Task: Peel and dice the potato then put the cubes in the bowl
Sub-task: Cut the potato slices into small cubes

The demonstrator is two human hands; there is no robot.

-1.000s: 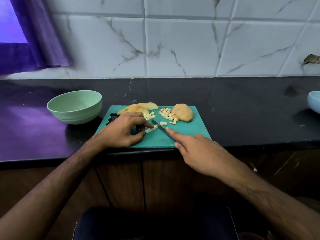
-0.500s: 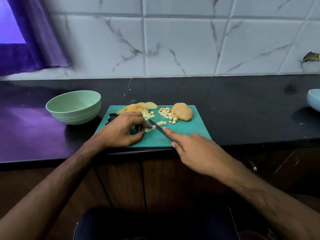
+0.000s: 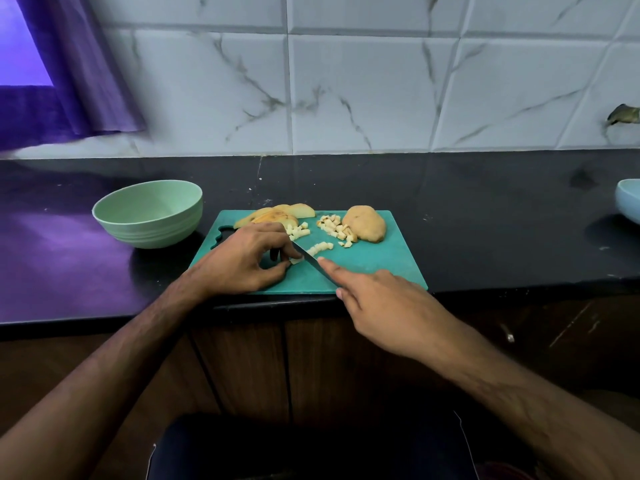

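Left hand [image 3: 242, 261] grip pinching potato strip [image 3: 297, 260]; right hand [image 3: 384, 306] grip closed on knife [image 3: 306, 257]. Green bowl [image 3: 149, 213] left of cutting board [image 3: 374, 265]; potato half [image 3: 365, 224], slices [image 3: 277, 214] behind.

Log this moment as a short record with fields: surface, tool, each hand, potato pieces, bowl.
surface: teal cutting board on a dark counter
tool: knife, blade angled across the board
right hand: grip on the knife, index finger along the blade's spine
left hand: pinning a potato strip at the blade
potato pieces: diced cubes mid-board; slices at the far left edge; uncut half right of the cubes
bowl: green bowl, left of the board, no cubes inside
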